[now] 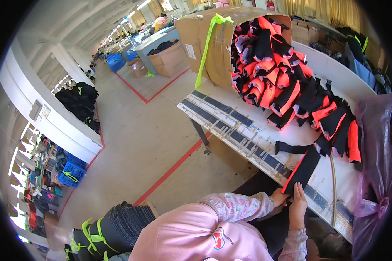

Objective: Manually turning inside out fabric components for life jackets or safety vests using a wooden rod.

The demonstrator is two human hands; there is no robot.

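Note:
A long black fabric strip (304,170) with a bright orange-red edge lies across the front edge of the white table (298,126). At its near end, my left hand (279,198) closes on the orange-edged corner, its fingers partly hidden. Beside it, my right hand (298,201) grips the same end, fingers fairly straight on top and thumb out of sight. Just beyond the strip lies a narrow black strap (292,148). Farther up the table, a large heap of black and orange-red fabric pieces (265,74) spills out of a cardboard box (209,52) lying on its side.
Dark tape-like bands (231,130) run along the table's front edge. A purple translucent plastic bag (374,174) hangs at the right end. At lower left stands a stack of black pieces (117,228) tied with yellow-green strips. A white pillar (52,113) and blue crate (74,168) stand farther left.

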